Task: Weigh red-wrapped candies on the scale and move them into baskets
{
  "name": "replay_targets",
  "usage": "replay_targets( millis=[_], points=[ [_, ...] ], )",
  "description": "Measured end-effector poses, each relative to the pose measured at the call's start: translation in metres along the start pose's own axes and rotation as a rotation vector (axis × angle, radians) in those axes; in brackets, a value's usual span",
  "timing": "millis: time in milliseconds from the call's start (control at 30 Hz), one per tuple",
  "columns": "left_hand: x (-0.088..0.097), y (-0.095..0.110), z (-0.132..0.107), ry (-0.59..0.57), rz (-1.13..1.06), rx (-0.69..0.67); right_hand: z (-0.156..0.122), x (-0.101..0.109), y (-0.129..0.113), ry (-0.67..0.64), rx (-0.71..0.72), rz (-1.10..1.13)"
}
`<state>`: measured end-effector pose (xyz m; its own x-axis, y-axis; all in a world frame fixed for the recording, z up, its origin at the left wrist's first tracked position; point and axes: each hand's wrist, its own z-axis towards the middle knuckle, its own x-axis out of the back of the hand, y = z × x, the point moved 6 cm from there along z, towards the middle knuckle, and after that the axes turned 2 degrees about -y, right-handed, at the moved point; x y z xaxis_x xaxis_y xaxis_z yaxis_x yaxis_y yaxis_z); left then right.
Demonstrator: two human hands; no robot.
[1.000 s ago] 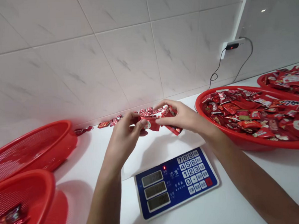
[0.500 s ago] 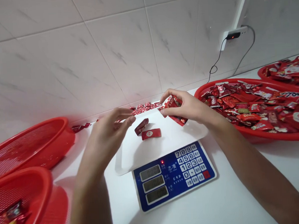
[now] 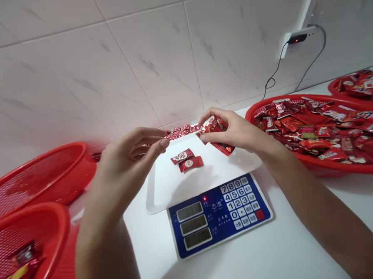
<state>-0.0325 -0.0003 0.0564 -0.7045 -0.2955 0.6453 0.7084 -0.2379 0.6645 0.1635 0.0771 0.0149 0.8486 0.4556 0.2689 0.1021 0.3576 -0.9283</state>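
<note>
Two small red foil-wrapped sweets [image 3: 183, 156] lie touching near the middle of the white plastic pan [image 3: 164, 194] of a digital scale, and the pan shows nothing else on it so far. The right hand [image 3: 232, 131] sits at the pan's far edge, around one o'clock from its centre, fingers and thumb closed on a crumpled bunch of glossy red sweet packets [image 3: 215, 127], with crinkled ends poking out below the grip. The left hand [image 3: 125, 172] hovers open over the pan's near-left corner, fingers gently curved and pointing towards two o'clock, with nothing visible in them.

Much of the stock remains unweighed, judging by the piles: a red oval mesh basket [image 3: 331, 167] at three o'clock is heaped with shiny packets, and a second red mesh basket [image 3: 335, 88] at two o'clock holds another pile. A low line of red sweets [image 3: 181, 132] runs along the tiled wall at twelve o'clock. Two more red perforated plastic baskets sit at nine o'clock [image 3: 44, 176] and eight o'clock [image 3: 38, 234], the lower one holding a few wrapped sweets [image 3: 23, 254]. At six o'clock, the scale's blue keypad panel [image 3: 220, 214] has three grey readouts, too dim to read.
</note>
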Motion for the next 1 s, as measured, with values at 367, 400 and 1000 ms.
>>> replay_targets(
  millis=[367, 400, 1000],
  points=[
    [-0.053, -0.001, 0.005, -0.238, -0.089, -0.005, 0.001, -0.029, 0.005, -0.17, 0.014, -0.023],
    [-0.053, -0.003, 0.006, -0.245, -0.092, -0.009, 0.001, -0.028, 0.006, -0.218, -0.013, 0.002],
    [-0.059, 0.017, -0.005, -0.192, -0.18, -0.068, 0.004, -0.035, 0.012, -0.025, -0.043, 0.285]
  ],
)
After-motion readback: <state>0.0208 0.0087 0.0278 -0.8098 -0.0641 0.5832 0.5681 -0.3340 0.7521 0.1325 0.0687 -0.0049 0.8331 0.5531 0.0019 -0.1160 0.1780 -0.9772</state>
